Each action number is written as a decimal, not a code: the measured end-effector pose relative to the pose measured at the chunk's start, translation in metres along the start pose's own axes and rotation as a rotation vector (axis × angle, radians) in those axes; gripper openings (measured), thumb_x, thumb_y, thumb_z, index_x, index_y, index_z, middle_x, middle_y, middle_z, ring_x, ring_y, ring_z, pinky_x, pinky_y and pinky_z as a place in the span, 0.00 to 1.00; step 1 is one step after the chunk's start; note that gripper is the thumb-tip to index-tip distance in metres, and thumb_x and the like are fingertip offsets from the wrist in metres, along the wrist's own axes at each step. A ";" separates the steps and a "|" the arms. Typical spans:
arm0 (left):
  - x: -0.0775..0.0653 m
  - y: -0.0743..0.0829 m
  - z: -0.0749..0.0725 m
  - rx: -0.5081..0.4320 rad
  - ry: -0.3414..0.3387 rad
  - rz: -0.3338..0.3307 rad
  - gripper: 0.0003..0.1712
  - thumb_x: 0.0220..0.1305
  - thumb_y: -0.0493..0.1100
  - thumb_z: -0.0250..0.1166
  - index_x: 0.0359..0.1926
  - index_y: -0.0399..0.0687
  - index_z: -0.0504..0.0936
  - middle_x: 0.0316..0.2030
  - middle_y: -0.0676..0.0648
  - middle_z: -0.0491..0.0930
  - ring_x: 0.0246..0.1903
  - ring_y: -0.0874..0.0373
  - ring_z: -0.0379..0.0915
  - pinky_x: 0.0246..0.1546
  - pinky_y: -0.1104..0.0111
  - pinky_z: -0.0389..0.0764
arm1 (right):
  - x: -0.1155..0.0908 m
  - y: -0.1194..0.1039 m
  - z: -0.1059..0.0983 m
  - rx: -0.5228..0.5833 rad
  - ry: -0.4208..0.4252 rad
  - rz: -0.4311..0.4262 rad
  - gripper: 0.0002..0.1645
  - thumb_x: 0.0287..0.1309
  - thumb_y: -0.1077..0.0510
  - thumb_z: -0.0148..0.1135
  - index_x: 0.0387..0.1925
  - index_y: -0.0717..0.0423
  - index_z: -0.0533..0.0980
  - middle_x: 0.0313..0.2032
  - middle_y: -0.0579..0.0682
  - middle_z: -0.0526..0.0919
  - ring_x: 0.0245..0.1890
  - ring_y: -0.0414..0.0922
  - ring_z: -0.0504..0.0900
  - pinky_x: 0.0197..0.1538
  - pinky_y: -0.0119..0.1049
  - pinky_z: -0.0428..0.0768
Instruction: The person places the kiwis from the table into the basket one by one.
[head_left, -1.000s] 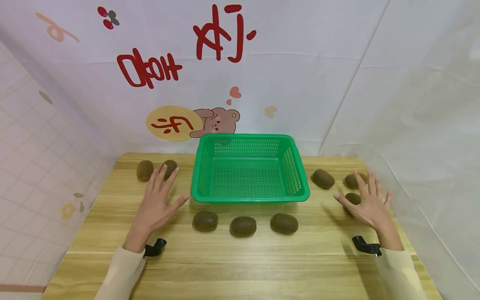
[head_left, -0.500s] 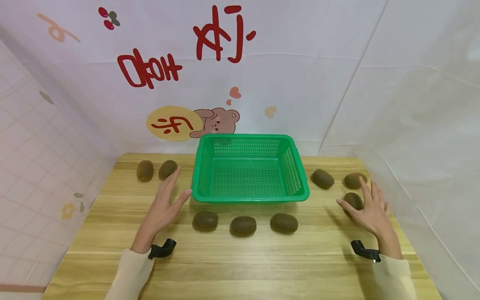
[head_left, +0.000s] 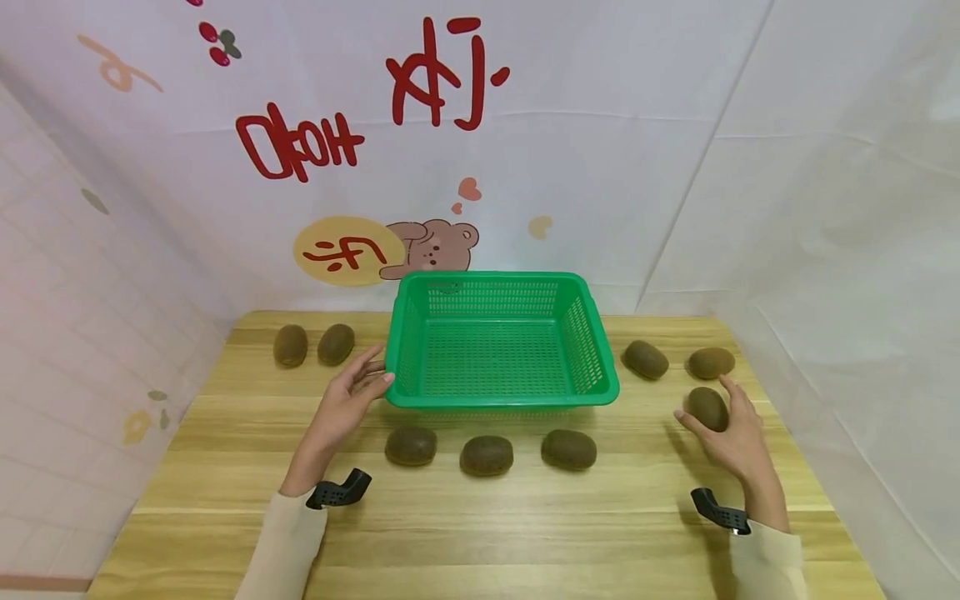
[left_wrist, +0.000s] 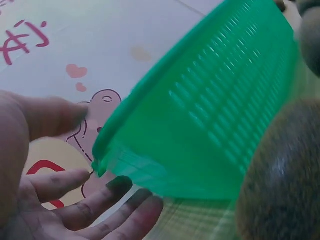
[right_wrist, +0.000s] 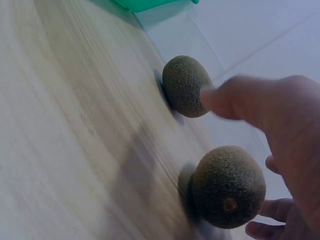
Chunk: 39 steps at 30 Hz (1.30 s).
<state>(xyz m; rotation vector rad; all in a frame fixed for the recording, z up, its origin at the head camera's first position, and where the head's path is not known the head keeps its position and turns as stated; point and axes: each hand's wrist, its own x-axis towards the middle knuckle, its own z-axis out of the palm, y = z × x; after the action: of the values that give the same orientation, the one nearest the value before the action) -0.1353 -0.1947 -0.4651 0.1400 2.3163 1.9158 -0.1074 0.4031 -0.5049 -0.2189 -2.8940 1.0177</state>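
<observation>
The green plastic basket (head_left: 501, 402) stands at the back middle of the table. At its left end is my left hand (head_left: 341, 408), thumb and fingers reaching to the rim. In the left wrist view, the thumb is spread above the rim of the basket (left_wrist: 190, 160), with the fingers straight below it. My right hand (head_left: 738, 437) is around a brown kiwi (head_left: 707, 409) on the right, thumb on one side and fingers on the other. In the right wrist view a gap shows between the thumb and this kiwi (right_wrist: 229, 187), which rests on the table.
Three kiwis lie in front of the basket, including the middle kiwi (head_left: 487, 456). Behind the right hand lie a kiwi (head_left: 711, 363) and another kiwi (head_left: 646, 359). At the back left are a kiwi (head_left: 290, 346) and its neighbour kiwi (head_left: 336, 344). Printed white cloth (head_left: 585, 150) walls the table.
My left hand has moved right, from over the back-left kiwi to the basket's left rim. My right hand has drawn back slightly and come around the nearest right kiwi.
</observation>
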 end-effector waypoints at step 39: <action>0.005 0.001 0.007 -0.354 0.081 -0.122 0.39 0.70 0.32 0.65 0.78 0.44 0.63 0.50 0.52 0.74 0.46 0.67 0.75 0.44 0.79 0.82 | 0.001 -0.012 -0.001 -0.044 0.084 0.024 0.46 0.61 0.46 0.72 0.75 0.58 0.65 0.63 0.71 0.75 0.57 0.70 0.76 0.45 0.49 0.79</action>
<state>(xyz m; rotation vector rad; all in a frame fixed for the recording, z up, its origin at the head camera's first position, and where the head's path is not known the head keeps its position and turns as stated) -0.1393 -0.1868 -0.4659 -0.1149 1.9362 2.2625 -0.1092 0.3947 -0.4968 -0.2920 -2.8469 0.9253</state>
